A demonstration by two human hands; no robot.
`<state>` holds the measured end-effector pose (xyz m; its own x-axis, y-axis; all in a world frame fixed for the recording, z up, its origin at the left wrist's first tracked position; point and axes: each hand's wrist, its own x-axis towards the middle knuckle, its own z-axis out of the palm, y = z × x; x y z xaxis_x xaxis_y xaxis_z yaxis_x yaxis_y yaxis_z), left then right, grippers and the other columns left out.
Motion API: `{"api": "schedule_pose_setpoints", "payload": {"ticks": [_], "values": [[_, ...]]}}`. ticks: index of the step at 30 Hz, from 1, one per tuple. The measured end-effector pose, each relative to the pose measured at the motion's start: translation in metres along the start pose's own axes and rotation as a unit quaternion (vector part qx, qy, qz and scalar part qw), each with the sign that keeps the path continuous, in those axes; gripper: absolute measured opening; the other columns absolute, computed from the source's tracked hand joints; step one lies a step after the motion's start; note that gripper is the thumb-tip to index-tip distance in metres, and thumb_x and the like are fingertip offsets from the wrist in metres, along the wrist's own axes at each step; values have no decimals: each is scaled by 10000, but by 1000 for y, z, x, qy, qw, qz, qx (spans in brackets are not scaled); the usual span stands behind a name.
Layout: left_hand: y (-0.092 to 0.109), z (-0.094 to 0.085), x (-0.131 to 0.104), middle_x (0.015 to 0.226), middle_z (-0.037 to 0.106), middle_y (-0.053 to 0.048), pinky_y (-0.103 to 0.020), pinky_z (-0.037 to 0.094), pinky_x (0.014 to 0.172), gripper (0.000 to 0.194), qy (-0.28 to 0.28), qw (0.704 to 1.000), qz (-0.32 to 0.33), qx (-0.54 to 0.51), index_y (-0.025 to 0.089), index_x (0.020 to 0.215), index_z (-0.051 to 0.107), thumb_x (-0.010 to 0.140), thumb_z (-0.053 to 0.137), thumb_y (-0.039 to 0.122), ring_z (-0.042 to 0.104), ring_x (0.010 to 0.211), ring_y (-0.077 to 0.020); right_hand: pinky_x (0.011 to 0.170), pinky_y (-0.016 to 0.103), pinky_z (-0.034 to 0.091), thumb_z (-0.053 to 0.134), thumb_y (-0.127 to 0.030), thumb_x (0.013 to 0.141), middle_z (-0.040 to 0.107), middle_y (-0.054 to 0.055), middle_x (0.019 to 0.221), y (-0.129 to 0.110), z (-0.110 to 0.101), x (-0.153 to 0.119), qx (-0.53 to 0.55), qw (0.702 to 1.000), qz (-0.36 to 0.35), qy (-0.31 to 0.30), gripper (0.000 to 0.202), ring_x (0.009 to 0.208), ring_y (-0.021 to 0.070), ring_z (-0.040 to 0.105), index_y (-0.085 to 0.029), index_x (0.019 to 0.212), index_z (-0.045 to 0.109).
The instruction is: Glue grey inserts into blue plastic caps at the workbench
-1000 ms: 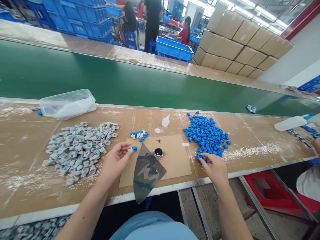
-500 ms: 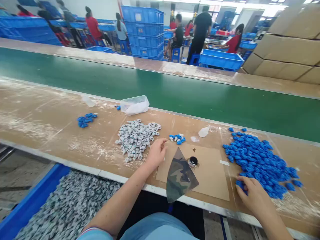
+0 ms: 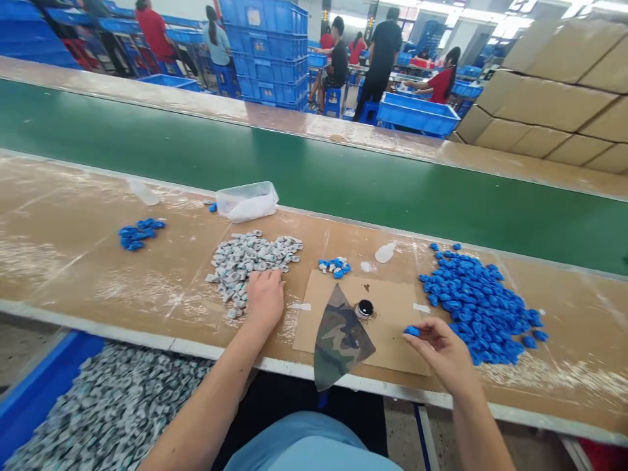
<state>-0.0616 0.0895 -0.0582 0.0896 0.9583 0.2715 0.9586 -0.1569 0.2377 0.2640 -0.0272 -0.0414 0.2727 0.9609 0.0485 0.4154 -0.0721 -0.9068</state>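
Note:
My left hand (image 3: 265, 302) lies at the right edge of a pile of small grey-white pieces (image 3: 235, 261). Its fingers are together and bent down at the pile, their tips hidden. Between the thumb and fingers of my right hand (image 3: 439, 343) is a small blue piece (image 3: 411, 331), held over the right part of a cardboard sheet (image 3: 397, 297). A large heap of like blue pieces (image 3: 485, 307) lies just right of that hand. On the cardboard are a camouflage-patterned, pointed flat piece (image 3: 343, 340) and a small round pot with dark contents (image 3: 364, 308).
Beyond the worktop runs a green conveyor belt (image 3: 314, 167). A clear plastic tub (image 3: 248, 203), a small white bottle (image 3: 385, 252) and mixed blue-white pieces (image 3: 335, 266) stand near its edge. Below left is a blue crate (image 3: 49, 369) of grey pieces. People sit and stand across the belt.
My left hand has moved left from the cardboard's edge onto the grey pile. The right hand has come away from the blue heap with a blue piece, moving left. The view has shifted slightly.

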Motion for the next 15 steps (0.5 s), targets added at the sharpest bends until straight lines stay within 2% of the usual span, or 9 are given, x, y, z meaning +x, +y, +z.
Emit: {"api": "schedule_pose_setpoints", "payload": {"ticks": [3, 6, 10, 15], "values": [[-4, 6, -3, 852, 688, -123, -401, 383, 749, 229, 26, 1000, 14, 5, 159, 897, 653, 829, 437, 126, 555, 841, -302, 633, 267, 571, 789, -417, 596, 687, 29, 699, -6, 18, -1, 99, 995, 22, 4, 317, 652, 153, 663, -197, 756, 628], [-8, 10, -5, 863, 688, -134, -395, 378, 735, 267, 43, 999, 33, -4, 154, 905, 661, 820, 412, 109, 550, 861, -303, 662, 272, 578, 808, -402, 582, 696, 33, 734, -7, 30, -1, 146, 989, 34, 0, 312, 677, 150, 667, -196, 763, 658], [-10, 11, -6, 847, 686, -131, -383, 373, 709, 259, 42, 998, 34, -11, 170, 851, 671, 809, 422, 111, 548, 842, -292, 675, 273, 580, 807, -384, 603, 704, 31, 751, -3, 36, -2, 168, 985, 38, -26, 332, 694, 149, 670, -207, 858, 691], [-11, 13, -5, 817, 681, -120, -403, 382, 725, 274, 68, 997, 35, -33, 190, 847, 673, 827, 408, 124, 548, 834, -290, 689, 280, 581, 770, -393, 657, 701, 48, 796, -1, 38, -4, 140, 990, 9, -23, 266, 712, 153, 668, -208, 838, 710]]}}
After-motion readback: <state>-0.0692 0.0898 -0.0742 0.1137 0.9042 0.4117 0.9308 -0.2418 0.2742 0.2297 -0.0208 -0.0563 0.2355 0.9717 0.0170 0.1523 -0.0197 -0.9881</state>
